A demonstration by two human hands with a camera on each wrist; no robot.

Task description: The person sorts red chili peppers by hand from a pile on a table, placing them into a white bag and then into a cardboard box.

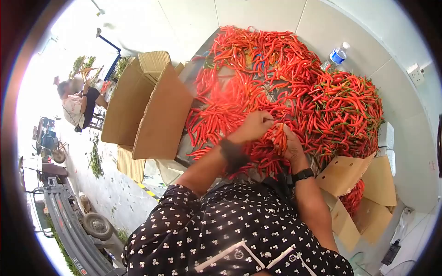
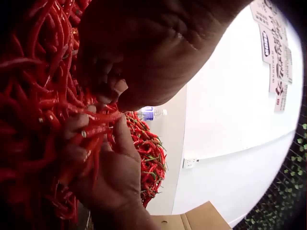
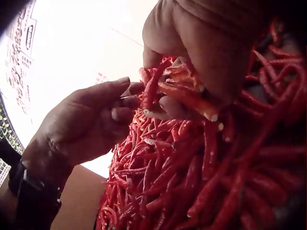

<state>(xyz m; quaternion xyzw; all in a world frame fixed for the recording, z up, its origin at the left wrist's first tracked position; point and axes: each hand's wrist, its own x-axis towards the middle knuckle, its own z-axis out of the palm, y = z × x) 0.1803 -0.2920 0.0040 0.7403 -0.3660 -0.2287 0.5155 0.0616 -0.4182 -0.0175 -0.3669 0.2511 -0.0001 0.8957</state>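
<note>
My right hand (image 1: 292, 145) grips a small bunch of red chillies (image 1: 279, 138), their cut ends pointing outward in the right wrist view, where this hand (image 3: 206, 48) fills the top. My left hand (image 1: 258, 125) is close beside the bunch, its fingers curled with thumb and fingertips drawn together; no chilli shows between them. In the left wrist view the left hand (image 2: 153, 52) hangs just above the bunch (image 2: 93, 139) in the right palm (image 2: 117, 175). Loose red chillies (image 1: 221, 115) lie under and around both hands.
A tall cardboard box (image 1: 163, 115) stands left, and an open box (image 1: 377, 175) holding chillies stands right. A chilli heap with green stems (image 1: 345, 101) and a bottle (image 1: 338, 56) are at back right. A person (image 1: 76, 103) sits far left, beyond a cart (image 1: 64, 230).
</note>
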